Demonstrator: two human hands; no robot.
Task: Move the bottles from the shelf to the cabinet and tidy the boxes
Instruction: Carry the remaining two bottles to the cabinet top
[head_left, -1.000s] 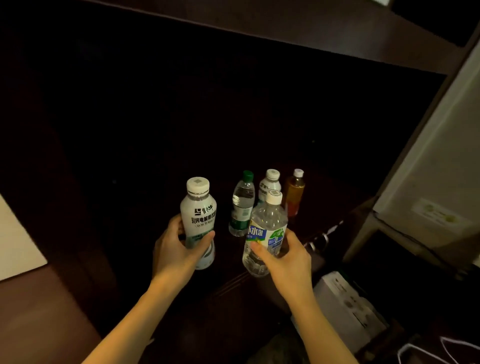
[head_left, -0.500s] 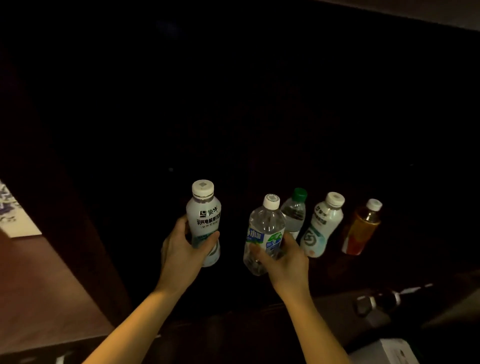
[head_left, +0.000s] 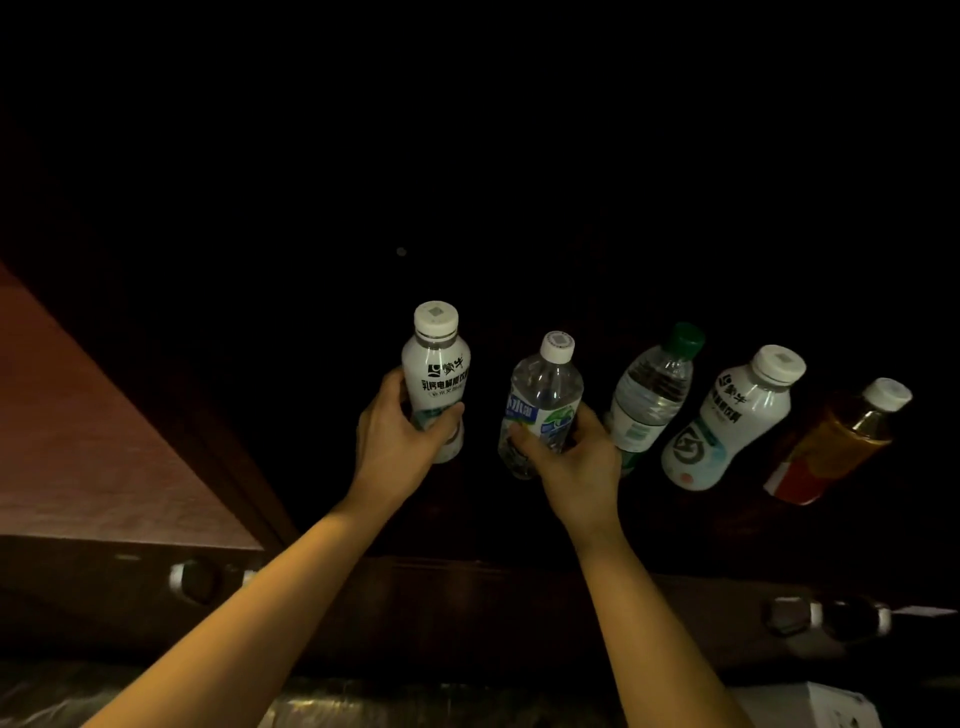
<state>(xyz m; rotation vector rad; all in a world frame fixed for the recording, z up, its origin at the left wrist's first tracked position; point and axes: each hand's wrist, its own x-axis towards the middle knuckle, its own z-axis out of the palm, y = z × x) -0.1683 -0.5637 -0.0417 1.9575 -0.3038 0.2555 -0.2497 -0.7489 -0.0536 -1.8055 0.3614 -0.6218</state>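
Both bare arms outstretched, left hand (head_left: 397, 441) and right hand (head_left: 576, 462) each in a closed grip.

We read this as a home or hotel-type room, dimly lit. Past both hands is a dark wood cabinet (head_left: 519, 587) interior, nearly black inside. Right of the right hand (head_left: 576, 467), shop-bought drinks stand in a row: green-capped water bottle (head_left: 649, 400), white milk-drink bottle (head_left: 727, 426), amber tea bottle (head_left: 836, 441). Left of the left hand (head_left: 395, 441) is a reddish-brown wood panel (head_left: 88, 441). Below the wrists, round drawer pulls (head_left: 195, 579).
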